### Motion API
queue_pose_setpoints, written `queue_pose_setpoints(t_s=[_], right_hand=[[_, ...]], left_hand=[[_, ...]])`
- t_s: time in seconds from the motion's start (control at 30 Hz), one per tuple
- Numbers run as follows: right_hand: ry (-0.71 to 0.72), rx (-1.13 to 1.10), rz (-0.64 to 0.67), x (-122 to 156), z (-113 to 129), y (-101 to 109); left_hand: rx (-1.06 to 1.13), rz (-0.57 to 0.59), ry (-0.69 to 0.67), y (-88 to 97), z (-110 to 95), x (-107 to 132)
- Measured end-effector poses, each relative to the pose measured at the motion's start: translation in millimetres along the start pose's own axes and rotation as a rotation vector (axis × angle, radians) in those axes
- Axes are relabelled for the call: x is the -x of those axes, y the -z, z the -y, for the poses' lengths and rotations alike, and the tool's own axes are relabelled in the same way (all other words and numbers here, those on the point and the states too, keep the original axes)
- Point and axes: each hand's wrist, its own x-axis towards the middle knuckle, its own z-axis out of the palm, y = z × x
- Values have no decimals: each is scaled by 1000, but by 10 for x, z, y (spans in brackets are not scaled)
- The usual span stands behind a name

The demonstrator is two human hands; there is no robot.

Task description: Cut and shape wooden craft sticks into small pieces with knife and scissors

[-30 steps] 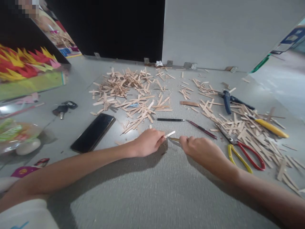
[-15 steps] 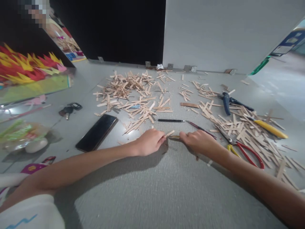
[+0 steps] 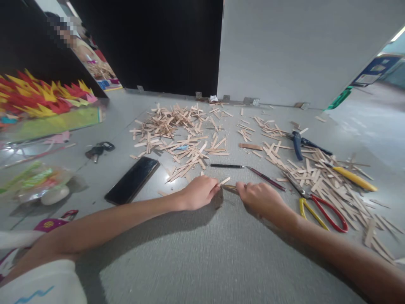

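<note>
My left hand (image 3: 201, 193) is closed, pinching a short wooden craft stick (image 3: 225, 181) whose free end points up and to the right. Facing it, my right hand (image 3: 260, 197) wraps round a slim, brass-coloured knife-like tool (image 3: 230, 187). The tool's tip lies just below the stick, close to my left fingertips; whether they touch I cannot tell. Beyond my hands lie a black pen-like tool (image 3: 227, 166) and a dark red craft knife (image 3: 266, 178). Wooden sticks (image 3: 177, 118) are heaped farther back.
At right, more sticks (image 3: 329, 181) surround red-and-yellow-handled pliers (image 3: 327, 213), a yellow cutter (image 3: 355, 178) and a dark blue-handled tool (image 3: 297, 145). A phone (image 3: 132, 180), keys (image 3: 100, 150) and a plastic packet (image 3: 34, 181) lie left. Panels (image 3: 300, 50) stand behind; a person (image 3: 82, 51) is beyond.
The view has tipped up a little, so everything sits lower. The tool in my right hand now slants more, with its tip slightly below the stick. Both hands keep their grip.
</note>
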Motion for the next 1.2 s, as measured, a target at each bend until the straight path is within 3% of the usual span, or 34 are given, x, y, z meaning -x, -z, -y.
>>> queue_pose_setpoints(t_s=[0.1,0.2,0.37,0.5,0.63,0.73,0.8,0.93,1.2], right_hand=[[-114,-10,-46,48,153,-15],[-112,-81,-81,67,231,-42],[-149,-78,-35,17,81,-53],[-291,-452,-5,6,-164,42],[-286,-866,12,76,-276,186],[-320,-1372,203,143,-190,265],[-367,-1594,354,171,-96,296],[-436,-1769,457,204,4,344],[-390,-2084,585,284,-183,377]], left_hand=[[-4,-23,-5,-23,17,4],[5,-45,0,-53,44,2],[76,-88,10,-58,65,-34],[181,-196,36,-24,37,-40],[293,-238,25,-73,-15,15],[378,-225,-9,-167,-51,63],[402,-211,-25,-224,-63,82],[379,-158,-51,-275,-54,95],[295,-153,-97,-288,-63,113]])
